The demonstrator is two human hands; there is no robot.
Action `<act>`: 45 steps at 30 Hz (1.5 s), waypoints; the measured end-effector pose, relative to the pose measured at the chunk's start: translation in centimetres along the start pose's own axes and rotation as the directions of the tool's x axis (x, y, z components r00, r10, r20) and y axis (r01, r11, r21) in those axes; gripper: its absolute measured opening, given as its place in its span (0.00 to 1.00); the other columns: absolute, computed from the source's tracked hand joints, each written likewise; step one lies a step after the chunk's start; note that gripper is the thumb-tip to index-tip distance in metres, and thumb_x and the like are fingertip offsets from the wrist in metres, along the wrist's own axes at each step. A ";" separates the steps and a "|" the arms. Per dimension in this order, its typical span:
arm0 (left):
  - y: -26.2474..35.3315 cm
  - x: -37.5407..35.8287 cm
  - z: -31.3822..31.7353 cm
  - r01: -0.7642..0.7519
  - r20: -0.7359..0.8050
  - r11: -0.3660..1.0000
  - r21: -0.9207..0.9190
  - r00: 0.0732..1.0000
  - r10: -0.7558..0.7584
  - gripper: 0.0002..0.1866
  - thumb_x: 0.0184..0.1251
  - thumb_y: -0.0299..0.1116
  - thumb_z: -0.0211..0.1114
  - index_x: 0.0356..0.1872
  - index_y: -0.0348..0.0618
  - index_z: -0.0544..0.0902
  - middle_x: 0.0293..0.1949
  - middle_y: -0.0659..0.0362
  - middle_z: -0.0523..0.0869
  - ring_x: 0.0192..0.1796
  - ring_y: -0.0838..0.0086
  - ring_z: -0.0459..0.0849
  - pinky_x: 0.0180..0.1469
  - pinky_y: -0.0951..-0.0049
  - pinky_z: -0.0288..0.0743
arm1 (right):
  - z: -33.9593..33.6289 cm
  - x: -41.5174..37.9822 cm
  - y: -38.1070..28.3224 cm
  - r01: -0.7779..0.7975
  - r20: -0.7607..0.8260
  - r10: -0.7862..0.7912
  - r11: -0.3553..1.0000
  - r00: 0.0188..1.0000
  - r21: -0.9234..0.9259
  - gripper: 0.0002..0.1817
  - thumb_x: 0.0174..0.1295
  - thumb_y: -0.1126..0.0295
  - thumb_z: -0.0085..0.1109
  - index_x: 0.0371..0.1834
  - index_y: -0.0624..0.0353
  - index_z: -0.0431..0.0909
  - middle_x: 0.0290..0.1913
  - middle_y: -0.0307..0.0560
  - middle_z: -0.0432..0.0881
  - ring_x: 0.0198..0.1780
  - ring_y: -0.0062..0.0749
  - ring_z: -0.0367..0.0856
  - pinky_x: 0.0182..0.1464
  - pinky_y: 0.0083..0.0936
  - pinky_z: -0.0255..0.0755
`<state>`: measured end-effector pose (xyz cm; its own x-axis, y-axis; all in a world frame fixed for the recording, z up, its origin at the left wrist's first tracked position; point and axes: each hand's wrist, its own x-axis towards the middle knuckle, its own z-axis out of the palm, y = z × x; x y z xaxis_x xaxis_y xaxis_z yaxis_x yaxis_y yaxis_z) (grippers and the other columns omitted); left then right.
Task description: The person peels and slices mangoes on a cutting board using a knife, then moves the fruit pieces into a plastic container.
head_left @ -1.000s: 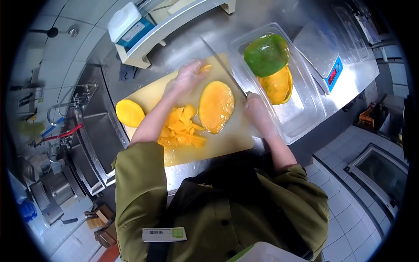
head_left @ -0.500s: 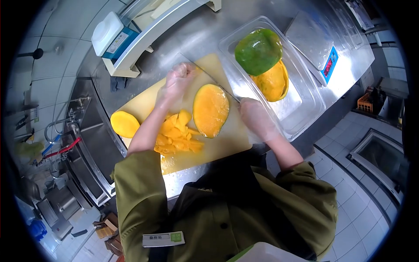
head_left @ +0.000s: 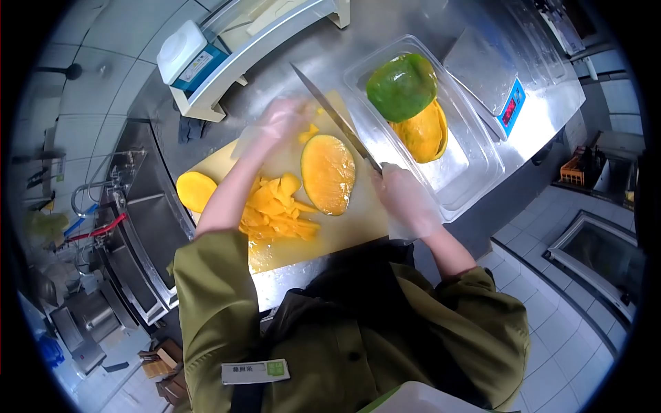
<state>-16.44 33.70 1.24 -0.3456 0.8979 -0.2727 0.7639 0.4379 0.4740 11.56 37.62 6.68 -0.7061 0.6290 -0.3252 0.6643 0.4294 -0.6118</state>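
Observation:
My right hand (head_left: 407,199), in a clear plastic glove, is wrapped round the handle of a long kitchen knife (head_left: 335,118). The blade points up and to the left above the far right part of the yellow cutting board (head_left: 358,227). My left hand (head_left: 281,118), gloved too, is over the board's far edge beside the blade; motion smears its fingers. Small mango bits (head_left: 309,132) lie near it. Between my hands rests a mango half (head_left: 328,175), cut face up. A heap of mango pieces (head_left: 275,210) and a smooth mango slice (head_left: 195,192) lie at the left.
Right of the board, a clear plastic tub (head_left: 475,180) holds a green-skinned mango piece (head_left: 403,86) and mango skins (head_left: 421,134). A digital scale (head_left: 508,110) stands beyond it. A white rack (head_left: 261,51), a blue-and-white container (head_left: 191,56) and a metal sink (head_left: 155,230) are farther left.
The knife has turned and risen, showing its broad blade. My left hand has moved slightly left, off the blade area, and small mango bits now show on the board there.

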 end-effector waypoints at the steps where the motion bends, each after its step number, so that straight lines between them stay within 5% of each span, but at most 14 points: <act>1: -1.0 1.5 1.6 -0.112 -0.012 0.993 0.019 0.994 0.113 0.12 0.58 0.38 0.65 0.35 0.41 0.82 0.37 0.47 0.82 0.39 0.52 0.81 0.44 0.60 0.76 | -0.8 -0.4 -0.5 -0.022 0.015 0.022 1.000 1.000 0.002 0.20 0.69 0.59 0.47 0.34 0.70 0.76 0.31 0.68 0.81 0.36 0.61 0.80 0.41 0.46 0.74; 9: -1.9 4.8 6.4 -0.300 -0.041 0.935 0.187 0.949 0.313 0.07 0.56 0.32 0.61 0.34 0.42 0.82 0.39 0.45 0.84 0.41 0.48 0.81 0.44 0.57 0.76 | -3.1 -3.1 0.0 0.103 -0.093 -0.098 0.993 0.991 0.059 0.25 0.66 0.54 0.52 0.31 0.73 0.76 0.24 0.65 0.79 0.31 0.57 0.81 0.37 0.41 0.73; 12: -0.6 4.8 4.8 -0.040 -0.211 0.977 0.211 0.974 0.086 0.07 0.60 0.33 0.59 0.34 0.41 0.82 0.35 0.50 0.85 0.37 0.58 0.83 0.42 0.63 0.77 | -5.2 -3.8 -0.9 -0.270 0.074 0.259 0.911 0.963 0.313 0.24 0.64 0.54 0.53 0.34 0.72 0.77 0.21 0.58 0.79 0.26 0.45 0.82 0.33 0.36 0.73; 14: 5.2 2.5 -0.9 0.135 -0.205 0.938 -0.321 0.956 -0.208 0.14 0.65 0.38 0.54 0.38 0.40 0.84 0.33 0.50 0.87 0.35 0.57 0.86 0.41 0.62 0.79 | -5.3 -4.3 0.3 -0.277 -0.013 0.294 0.913 0.956 0.301 0.26 0.65 0.51 0.51 0.36 0.71 0.78 0.27 0.59 0.82 0.32 0.47 0.84 0.35 0.35 0.75; 18: 12.4 0.0 -2.4 -0.414 -0.239 0.803 -0.429 0.909 0.341 0.14 0.62 0.39 0.60 0.39 0.39 0.83 0.32 0.54 0.86 0.35 0.65 0.83 0.42 0.63 0.76 | -5.0 -5.3 3.2 -0.297 -0.167 0.358 0.905 0.919 0.304 0.29 0.65 0.47 0.53 0.36 0.70 0.76 0.23 0.57 0.80 0.27 0.38 0.84 0.31 0.35 0.74; 19: 13.2 0.2 -2.6 -0.458 0.070 0.881 -0.115 0.881 0.467 0.19 0.68 0.45 0.60 0.50 0.43 0.82 0.48 0.53 0.84 0.49 0.66 0.81 0.54 0.65 0.73 | -5.5 -5.6 2.8 -0.228 -0.217 0.329 0.894 0.919 0.386 0.26 0.65 0.50 0.55 0.37 0.70 0.75 0.21 0.54 0.79 0.26 0.36 0.84 0.31 0.33 0.74; 24: 9.8 -3.8 -4.0 -0.305 0.001 0.916 -0.262 0.949 0.316 0.19 0.66 0.47 0.61 0.43 0.40 0.82 0.40 0.52 0.81 0.45 0.64 0.80 0.50 0.66 0.73 | -6.1 -7.0 1.1 -0.109 -0.264 0.298 0.826 0.918 0.553 0.17 0.65 0.60 0.56 0.35 0.68 0.79 0.19 0.44 0.76 0.22 0.23 0.75 0.25 0.26 0.68; 26: 5.9 -6.4 -7.1 -0.262 -0.140 0.964 0.047 0.954 0.266 0.17 0.63 0.44 0.65 0.37 0.39 0.79 0.35 0.56 0.80 0.39 0.71 0.79 0.42 0.69 0.74 | -5.3 -7.4 1.2 -0.080 -0.247 0.236 0.854 0.940 0.514 0.17 0.65 0.60 0.56 0.35 0.68 0.79 0.19 0.45 0.76 0.21 0.24 0.75 0.25 0.26 0.68; 29: -0.8 -9.1 -6.4 0.124 0.000 0.941 -0.316 0.991 -0.130 0.21 0.62 0.45 0.66 0.43 0.34 0.81 0.39 0.51 0.85 0.43 0.70 0.82 0.46 0.67 0.75 | -5.4 -8.0 -1.3 -0.219 -0.101 0.265 0.918 0.959 0.331 0.21 0.65 0.56 0.54 0.35 0.69 0.79 0.19 0.47 0.77 0.21 0.25 0.76 0.26 0.25 0.69; 31: 0.5 -10.0 -2.1 0.293 -0.018 0.940 -0.175 0.954 -0.301 0.27 0.60 0.48 0.67 0.46 0.29 0.80 0.43 0.44 0.85 0.46 0.63 0.84 0.48 0.65 0.76 | -2.9 -7.5 0.5 -0.193 -0.061 0.197 0.979 0.979 0.071 0.24 0.66 0.54 0.51 0.32 0.71 0.77 0.25 0.66 0.80 0.32 0.56 0.83 0.37 0.41 0.74; 36: 2.5 -9.9 7.3 0.046 -0.338 0.981 -0.189 0.935 -0.109 0.31 0.55 0.51 0.70 0.39 0.23 0.80 0.40 0.36 0.83 0.44 0.49 0.83 0.49 0.63 0.76 | 3.4 -6.1 1.2 -0.069 -0.107 0.060 0.994 0.992 -0.089 0.18 0.66 0.62 0.50 0.33 0.72 0.77 0.31 0.73 0.79 0.39 0.65 0.80 0.44 0.48 0.74; 41: 3.2 -10.9 10.2 0.013 -0.085 0.262 -0.965 0.930 -0.357 0.26 0.55 0.43 0.73 0.42 0.25 0.81 0.42 0.48 0.86 0.44 0.64 0.85 0.48 0.66 0.77 | 6.5 -3.3 1.7 0.130 -0.071 -0.139 0.985 0.988 -0.115 0.17 0.63 0.64 0.54 0.35 0.74 0.76 0.31 0.73 0.80 0.38 0.66 0.80 0.42 0.47 0.74; 43: 2.7 -10.2 11.7 -0.020 -0.090 0.170 -0.985 0.905 -0.415 0.23 0.59 0.42 0.71 0.45 0.29 0.81 0.45 0.52 0.85 0.46 0.70 0.83 0.49 0.66 0.77 | 6.6 -2.7 2.8 0.479 0.105 -0.479 0.783 0.871 -0.397 0.18 0.63 0.63 0.55 0.35 0.74 0.76 0.31 0.72 0.80 0.37 0.64 0.81 0.42 0.45 0.75; 45: 3.0 -10.9 11.4 -0.070 -0.072 0.019 -0.997 0.897 -0.436 0.21 0.64 0.41 0.66 0.48 0.33 0.80 0.48 0.55 0.84 0.49 0.72 0.82 0.51 0.66 0.76 | 6.8 -2.6 2.5 0.294 -0.041 -0.301 0.948 0.953 -0.126 0.21 0.63 0.60 0.55 0.36 0.75 0.75 0.30 0.70 0.79 0.36 0.62 0.81 0.40 0.43 0.74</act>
<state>-4.16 24.74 -3.85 -0.6821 0.6178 -0.3912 -0.5046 -0.0105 0.8633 13.42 32.64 1.16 -0.8627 0.4965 -0.0966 0.4529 0.6731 -0.5847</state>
